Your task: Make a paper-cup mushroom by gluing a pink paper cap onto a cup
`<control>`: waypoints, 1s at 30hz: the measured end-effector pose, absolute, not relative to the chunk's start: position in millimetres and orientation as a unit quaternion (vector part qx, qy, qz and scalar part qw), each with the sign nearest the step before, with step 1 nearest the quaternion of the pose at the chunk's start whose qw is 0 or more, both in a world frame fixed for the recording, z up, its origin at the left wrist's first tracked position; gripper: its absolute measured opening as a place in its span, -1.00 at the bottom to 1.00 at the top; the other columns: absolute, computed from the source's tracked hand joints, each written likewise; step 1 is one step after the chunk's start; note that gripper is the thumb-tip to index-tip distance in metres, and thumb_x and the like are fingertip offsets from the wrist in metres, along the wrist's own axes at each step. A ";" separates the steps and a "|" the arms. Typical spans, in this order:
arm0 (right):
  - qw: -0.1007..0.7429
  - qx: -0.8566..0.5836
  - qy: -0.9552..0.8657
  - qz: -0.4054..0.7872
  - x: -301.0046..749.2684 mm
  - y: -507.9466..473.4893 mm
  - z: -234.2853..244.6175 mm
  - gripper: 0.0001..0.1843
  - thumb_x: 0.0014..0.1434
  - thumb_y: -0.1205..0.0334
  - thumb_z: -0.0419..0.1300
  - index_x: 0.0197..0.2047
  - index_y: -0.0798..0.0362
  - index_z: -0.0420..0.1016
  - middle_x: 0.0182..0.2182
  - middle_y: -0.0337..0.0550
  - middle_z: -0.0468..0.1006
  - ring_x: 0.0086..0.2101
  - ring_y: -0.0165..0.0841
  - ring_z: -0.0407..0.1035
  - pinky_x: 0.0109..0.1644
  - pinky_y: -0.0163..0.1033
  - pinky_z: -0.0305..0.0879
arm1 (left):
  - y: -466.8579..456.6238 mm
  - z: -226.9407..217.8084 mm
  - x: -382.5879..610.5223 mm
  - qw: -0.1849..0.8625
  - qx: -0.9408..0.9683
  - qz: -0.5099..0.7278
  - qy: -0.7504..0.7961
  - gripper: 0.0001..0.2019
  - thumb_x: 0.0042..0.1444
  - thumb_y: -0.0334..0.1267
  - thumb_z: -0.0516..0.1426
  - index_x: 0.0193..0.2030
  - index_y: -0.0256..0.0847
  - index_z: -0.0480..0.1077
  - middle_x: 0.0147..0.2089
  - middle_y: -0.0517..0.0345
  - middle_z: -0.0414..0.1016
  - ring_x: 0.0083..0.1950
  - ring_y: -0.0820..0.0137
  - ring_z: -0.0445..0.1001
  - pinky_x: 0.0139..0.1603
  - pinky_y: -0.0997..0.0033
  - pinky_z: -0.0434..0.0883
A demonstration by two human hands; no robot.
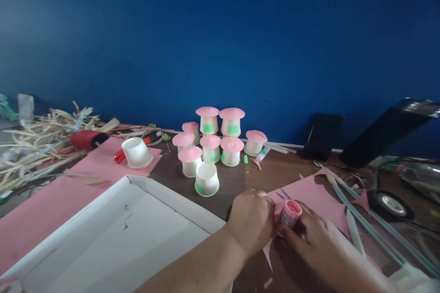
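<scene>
At far left, a heap of dried straw strips [37, 142], with a red roller-like tool [87, 138] at its right edge. Next, a pink paper sheet [51, 201] carrying a tilted white paper cup [136, 152], touching red handles [119, 156]. In front, a white cardboard tray [113, 224], with a thin black squiggle on its floor, not readable as writing. At centre, near the blue wall [220, 32], a cluster of pink-capped cups [213, 139], green bands on several, two stacked on top. Just before them, one uncapped cup [206, 178] with a green band.

Lower centre, left hand [252, 222] curled closed, knuckles up, fingertips hidden, pressed to the left side of a small pink-topped tube [291, 213]. Right hand [309, 238] narrowed round the same tube from the right. Tube upright between both hands, over a cut pink sheet [316, 194] on the brown tabletop; any label too blurred to read.

Further right, a black phone [323, 136] leaning on the wall, pale straws [360, 219], a black tape roll [390, 203] and a plastic bottle [412, 171], label illegible.
</scene>
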State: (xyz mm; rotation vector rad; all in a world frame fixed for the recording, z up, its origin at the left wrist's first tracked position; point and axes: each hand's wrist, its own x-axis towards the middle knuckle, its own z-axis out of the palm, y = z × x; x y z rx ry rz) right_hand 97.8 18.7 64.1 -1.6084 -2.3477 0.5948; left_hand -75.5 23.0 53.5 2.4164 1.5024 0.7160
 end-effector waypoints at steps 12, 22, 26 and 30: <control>0.168 -0.578 -0.768 0.217 127.9 14.2 71.4 -0.55 0.21 -0.15 0.06 -0.54 -0.04 0.41 -0.63 -0.26 0.51 -0.54 -0.32 0.45 -0.49 -0.34 0.32 | 26.3 52.2 -76.8 0.104 0.822 0.235 0.508 -0.84 0.08 -0.34 0.06 -0.50 -0.19 0.37 -0.40 0.16 0.50 -0.35 0.38 0.42 -0.35 0.40 0.22; 0.189 -0.562 -0.777 0.212 113.9 11.4 52.9 -0.80 0.21 0.01 0.11 -0.17 -0.11 0.42 -0.27 -0.22 0.63 -0.25 -0.27 0.54 -0.19 -0.29 0.41 | 25.8 52.9 -78.7 0.104 0.824 0.238 0.504 -0.76 0.19 -0.24 0.03 -0.47 -0.17 0.38 -0.40 0.18 0.49 -0.32 0.37 0.45 -0.33 0.39 0.24; 0.150 -0.561 -0.784 0.218 109.6 11.9 62.0 -0.80 0.24 -0.01 0.07 -0.18 -0.11 0.38 -0.31 -0.22 0.62 -0.26 -0.24 0.54 -0.18 -0.24 0.41 | 26.0 52.5 -79.2 0.101 0.828 0.237 0.499 -0.78 0.18 -0.23 0.03 -0.47 -0.17 0.38 -0.39 0.17 0.50 -0.33 0.37 0.44 -0.34 0.38 0.22; 0.128 -0.556 -0.794 0.211 109.9 12.3 70.7 -0.83 0.22 0.03 0.09 -0.20 -0.12 0.42 -0.30 -0.26 0.63 -0.32 -0.27 0.54 -0.25 -0.25 0.39 | 24.2 52.3 -78.7 0.100 0.829 0.234 0.498 -0.77 0.19 -0.25 0.02 -0.46 -0.18 0.38 -0.39 0.15 0.50 -0.33 0.37 0.45 -0.34 0.38 0.22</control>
